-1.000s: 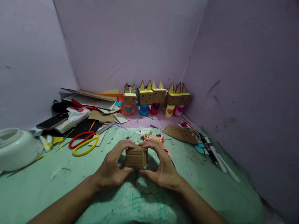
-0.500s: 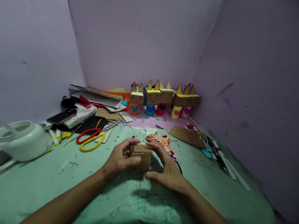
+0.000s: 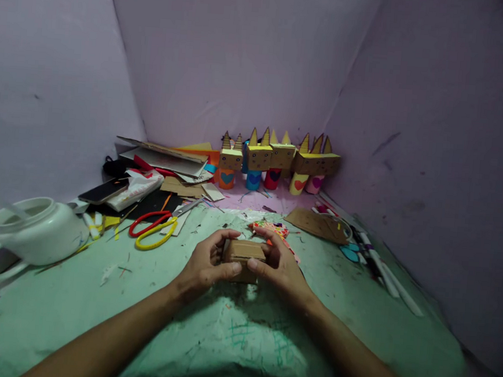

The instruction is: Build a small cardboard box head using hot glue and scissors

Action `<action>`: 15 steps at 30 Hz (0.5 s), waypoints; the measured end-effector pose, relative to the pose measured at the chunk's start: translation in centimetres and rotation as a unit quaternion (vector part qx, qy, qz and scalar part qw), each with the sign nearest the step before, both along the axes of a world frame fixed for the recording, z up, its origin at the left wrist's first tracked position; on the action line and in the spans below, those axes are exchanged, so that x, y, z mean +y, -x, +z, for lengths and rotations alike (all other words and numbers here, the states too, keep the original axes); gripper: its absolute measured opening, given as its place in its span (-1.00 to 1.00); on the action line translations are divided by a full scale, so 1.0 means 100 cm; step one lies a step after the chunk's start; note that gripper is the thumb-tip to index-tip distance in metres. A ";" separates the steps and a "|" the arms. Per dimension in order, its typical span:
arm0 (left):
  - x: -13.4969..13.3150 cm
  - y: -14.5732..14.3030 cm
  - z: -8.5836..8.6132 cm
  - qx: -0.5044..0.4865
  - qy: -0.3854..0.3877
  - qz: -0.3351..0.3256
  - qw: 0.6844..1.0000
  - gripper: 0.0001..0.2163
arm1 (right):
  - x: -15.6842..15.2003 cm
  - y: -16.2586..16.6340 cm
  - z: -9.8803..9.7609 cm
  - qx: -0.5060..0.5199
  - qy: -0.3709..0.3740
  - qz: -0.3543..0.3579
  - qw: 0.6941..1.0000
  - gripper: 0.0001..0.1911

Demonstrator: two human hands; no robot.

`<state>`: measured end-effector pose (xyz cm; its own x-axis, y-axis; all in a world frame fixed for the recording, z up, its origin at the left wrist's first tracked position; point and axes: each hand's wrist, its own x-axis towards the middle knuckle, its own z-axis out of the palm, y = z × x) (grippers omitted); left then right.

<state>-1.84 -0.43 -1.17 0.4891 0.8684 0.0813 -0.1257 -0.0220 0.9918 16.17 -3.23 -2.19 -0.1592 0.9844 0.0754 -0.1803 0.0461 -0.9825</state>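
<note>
A small brown cardboard box (image 3: pixel 246 250) is held between my two hands over the green-covered table. My left hand (image 3: pixel 209 261) grips its left side, thumb on the near face and fingers behind. From the right, my right hand (image 3: pixel 280 267) closes on the box, its thumb against the near face and its fingers around the far side. The box's back and underside are hidden. Just behind my right hand lies a piece of colourful patterned paper (image 3: pixel 274 230), partly covered by the fingers.
Red-and-yellow-handled scissors (image 3: pixel 156 230) and a white teapot-like pot (image 3: pixel 39 233) are on the left. Cardboard animal figures (image 3: pixel 258 160) line the back wall. A brown cardboard piece (image 3: pixel 316 225) and several pens (image 3: pixel 379 259) lie right. Papers and cardboard (image 3: pixel 166 161) are piled back left.
My right hand has come in from beside the box and taken hold of its right side. The box has turned, so its top and near face show squarely.
</note>
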 end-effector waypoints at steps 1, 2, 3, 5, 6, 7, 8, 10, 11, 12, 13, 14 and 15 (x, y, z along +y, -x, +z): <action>0.000 0.000 0.000 0.001 0.002 0.003 1.000 -0.43 | 0.000 0.000 0.000 0.001 -0.002 -0.002 1.000 -0.21; 0.000 0.000 0.000 0.006 0.000 0.008 1.000 -0.43 | 0.000 -0.001 0.000 0.001 -0.004 -0.003 1.000 -0.22; -0.001 0.000 0.000 0.012 -0.004 0.015 1.000 -0.44 | 0.001 -0.001 -0.001 0.000 -0.006 -0.004 1.000 -0.22; -0.001 -0.002 0.001 0.018 -0.008 0.024 1.000 -0.44 | 0.001 0.000 -0.001 -0.009 -0.012 -0.001 1.000 -0.22; -0.001 -0.002 0.002 0.017 -0.005 0.027 0.999 -0.44 | 0.001 0.001 -0.001 -0.017 -0.017 0.001 1.000 -0.23; -0.001 -0.003 0.003 0.014 0.001 0.032 0.999 -0.44 | 0.001 0.001 -0.001 -0.030 -0.028 -0.002 0.999 -0.25; 0.000 -0.003 0.004 0.009 0.006 0.043 0.999 -0.44 | 0.001 0.000 0.000 -0.049 -0.046 -0.016 0.998 -0.27; 0.003 -0.003 0.006 -0.005 0.008 0.084 0.996 -0.45 | 0.001 -0.003 0.002 -0.103 -0.095 -0.081 0.987 -0.33; 0.005 -0.002 0.006 -0.015 0.006 0.111 0.994 -0.46 | 0.002 -0.007 0.004 -0.138 -0.117 -0.136 0.974 -0.38; 0.008 -0.001 0.005 -0.025 0.005 0.136 0.990 -0.46 | 0.002 -0.012 0.007 -0.179 -0.131 -0.195 0.955 -0.42; 0.011 0.001 0.005 -0.036 0.006 0.156 0.987 -0.46 | 0.004 -0.019 0.009 -0.225 -0.129 -0.255 0.931 -0.48; 0.013 0.002 0.004 -0.046 0.010 0.170 0.984 -0.45 | 0.005 -0.026 0.012 -0.282 -0.108 -0.313 0.900 -0.53; 0.016 0.004 0.003 -0.054 0.018 0.178 0.982 -0.44 | 0.008 -0.033 0.014 -0.358 -0.083 -0.337 0.867 -0.59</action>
<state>-2.27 1.13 -0.86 0.1445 0.9861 0.0818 -0.2202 -0.0485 0.9742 19.47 -2.46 -0.74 0.3829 0.8574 0.3439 0.5954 0.0556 -0.8015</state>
